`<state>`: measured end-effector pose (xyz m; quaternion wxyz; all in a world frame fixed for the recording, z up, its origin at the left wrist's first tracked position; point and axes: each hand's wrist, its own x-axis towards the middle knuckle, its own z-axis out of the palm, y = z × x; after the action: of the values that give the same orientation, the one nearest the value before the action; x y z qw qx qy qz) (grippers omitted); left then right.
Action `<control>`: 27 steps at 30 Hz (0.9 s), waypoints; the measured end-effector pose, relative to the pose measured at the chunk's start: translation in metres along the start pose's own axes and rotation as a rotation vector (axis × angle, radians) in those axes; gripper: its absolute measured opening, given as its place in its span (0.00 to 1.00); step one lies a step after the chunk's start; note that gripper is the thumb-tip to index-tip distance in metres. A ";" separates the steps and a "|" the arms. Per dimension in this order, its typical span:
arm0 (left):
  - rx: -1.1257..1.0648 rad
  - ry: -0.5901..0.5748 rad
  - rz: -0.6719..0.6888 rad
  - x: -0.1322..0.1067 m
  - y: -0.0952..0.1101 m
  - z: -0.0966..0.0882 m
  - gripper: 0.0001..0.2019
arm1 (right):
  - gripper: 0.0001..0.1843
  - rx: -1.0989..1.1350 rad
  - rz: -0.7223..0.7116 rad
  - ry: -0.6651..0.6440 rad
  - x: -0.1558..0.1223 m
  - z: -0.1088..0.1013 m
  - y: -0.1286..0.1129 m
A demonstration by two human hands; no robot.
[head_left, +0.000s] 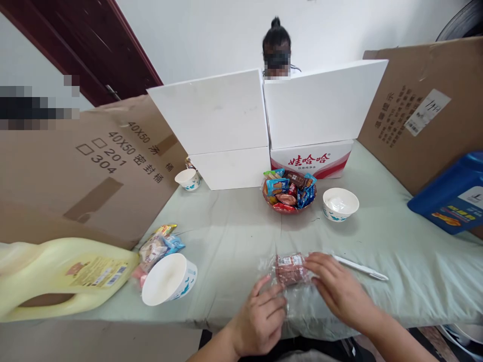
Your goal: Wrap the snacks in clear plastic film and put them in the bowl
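Note:
A clear-wrapped snack packet point(290, 269) with reddish-brown contents and a white printed label lies flat near the table's front edge. At its right end, the fingers of my right hand point(341, 289) close on the wrapper. My left hand point(264, 314) is at the lower left of the packet, its fingers loosely bent and apart, near the clear wrapping. Right of the packet, partly behind my right hand, lies a white pen-like stick point(364, 269). Beyond the packet stands a red bowl point(289, 207) filled with wrapped snacks.
White paper bowls stand right point(340, 203), far left point(187, 179) and near left point(169, 279), beside several snack packets point(160, 246). A yellow jug point(68, 276) and blue bottle point(453, 193) flank the table. White panels point(230, 168) and cardboard point(124, 166) enclose it. A person point(277, 48) sits behind.

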<state>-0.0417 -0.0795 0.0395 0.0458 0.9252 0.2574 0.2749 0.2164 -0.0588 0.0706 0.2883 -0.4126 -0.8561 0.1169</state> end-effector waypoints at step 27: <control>0.216 -0.113 -0.643 0.012 -0.022 0.030 0.44 | 0.30 0.091 0.202 -0.291 0.021 0.058 0.018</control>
<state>-0.0272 -0.0523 0.0154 0.0460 0.8100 0.5606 0.1657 0.1835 -0.0284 0.0243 0.1664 -0.4616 -0.8369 0.2424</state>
